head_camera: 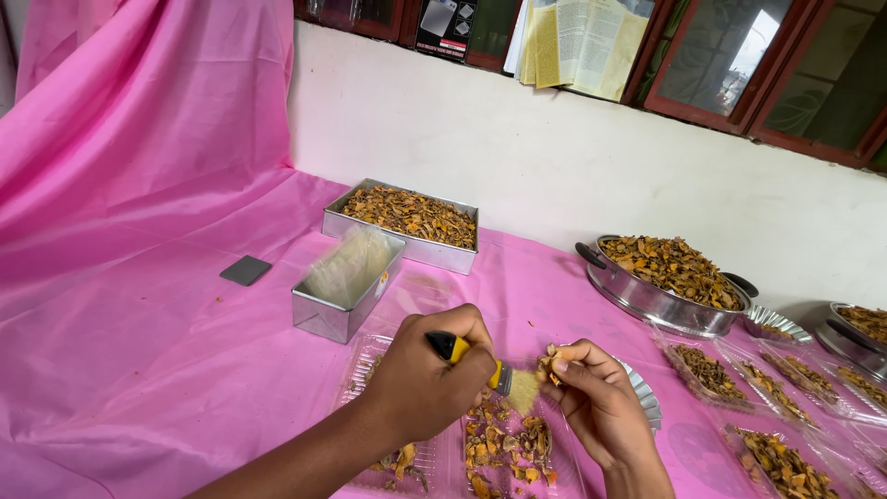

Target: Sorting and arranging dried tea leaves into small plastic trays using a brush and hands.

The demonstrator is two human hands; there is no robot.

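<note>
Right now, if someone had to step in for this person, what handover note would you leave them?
Left hand: closed around a small brush with a yellow handle, bristles against the piece in the other hand.
Right hand: pinching one dried orange-brown piece at the fingertips.
Below the hands: a clear plastic tray with some dried pieces in it.
More dried pieces fill the rectangular metal tin and the round metal pot; filled clear trays lie to the right.
Done: several trays hold pieces. Left: the tin and pot are still heaped; whether those pieces are brushed cannot be told.
</note>
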